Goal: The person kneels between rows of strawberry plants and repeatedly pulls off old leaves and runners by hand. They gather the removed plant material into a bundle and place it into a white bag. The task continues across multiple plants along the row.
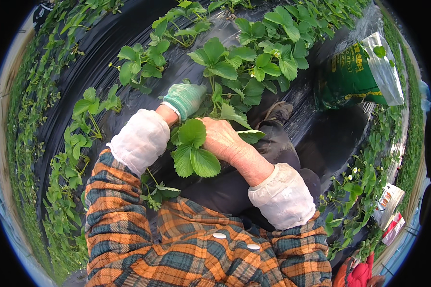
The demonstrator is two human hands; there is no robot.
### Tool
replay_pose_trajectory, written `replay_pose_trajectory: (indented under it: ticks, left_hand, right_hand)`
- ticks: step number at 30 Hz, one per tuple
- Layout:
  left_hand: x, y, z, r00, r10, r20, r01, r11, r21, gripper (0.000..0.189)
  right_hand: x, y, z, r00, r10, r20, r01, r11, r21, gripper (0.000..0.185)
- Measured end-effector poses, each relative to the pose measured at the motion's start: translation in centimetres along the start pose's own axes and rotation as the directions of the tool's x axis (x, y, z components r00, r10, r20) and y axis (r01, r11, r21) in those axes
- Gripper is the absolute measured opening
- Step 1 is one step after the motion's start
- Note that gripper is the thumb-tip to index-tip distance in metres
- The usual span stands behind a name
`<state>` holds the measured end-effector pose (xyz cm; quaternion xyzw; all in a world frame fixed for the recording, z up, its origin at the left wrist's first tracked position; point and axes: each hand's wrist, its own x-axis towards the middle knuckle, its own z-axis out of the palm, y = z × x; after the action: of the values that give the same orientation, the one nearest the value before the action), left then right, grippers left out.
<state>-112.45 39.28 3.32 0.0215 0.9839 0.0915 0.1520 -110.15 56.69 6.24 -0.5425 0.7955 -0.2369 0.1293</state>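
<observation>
My left hand (187, 98), in a green knit glove with a pale band at the wrist, reaches in at the base of a strawberry plant (219, 68) on black plastic film (129, 102). Its fingertips are partly lost against the stems, so a hold cannot be told. Bare, my right hand (217, 134) is just below and right of it, among the same plant's leaves, with its fingers bent inward and mostly hidden. A large three-part strawberry leaf (194, 150) lies beside the right hand's fingers, towards my body.
A green fertilizer bag (355, 77) with its pale top turned back stands at the right. My shoe (278, 113) rests beside the plants. Rows of strawberry plants (75, 140) run along both sides. A person in red (361, 272) is at the lower right, near printed bags (388, 204).
</observation>
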Motion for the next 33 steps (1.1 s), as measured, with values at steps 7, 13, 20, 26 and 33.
replay_pose_trajectory:
  ticks: [7, 13, 20, 26, 33]
  left_hand:
    - [1.2, -2.4, 1.3, 0.96, -0.171, 0.221, 0.278, 0.49, -0.827, 0.025]
    - [0.1, -2.6, -1.2, 0.958, -0.18, 0.224, 0.268, 0.282, -0.921, 0.038]
    - [0.1, 2.1, -1.3, 0.966, -0.074, 0.247, 0.068, 0.997, 0.035, 0.053]
    - [0.5, -0.9, 0.3, 0.993, -0.04, 0.111, 0.068, 0.963, -0.262, 0.029]
    - [0.2, -6.4, -1.2, 0.762, -0.647, 0.027, 0.25, 0.257, -0.934, 0.014]
  right_hand:
    - [-1.0, -1.6, 2.2, 0.977, -0.149, 0.152, 0.151, 0.989, -0.001, 0.01]
    - [-0.4, -1.7, 2.7, 0.985, -0.089, 0.146, 0.094, 0.995, -0.027, 0.007]
    - [-0.4, -1.2, 3.9, 0.964, -0.04, 0.263, 0.02, 0.997, 0.079, 0.008]
    - [-0.9, 0.0, 5.0, 0.989, -0.006, 0.149, -0.026, 0.977, 0.213, 0.01]
    - [-0.5, -0.1, 1.3, 1.0, 0.003, -0.03, 0.006, 0.961, 0.275, 0.01]
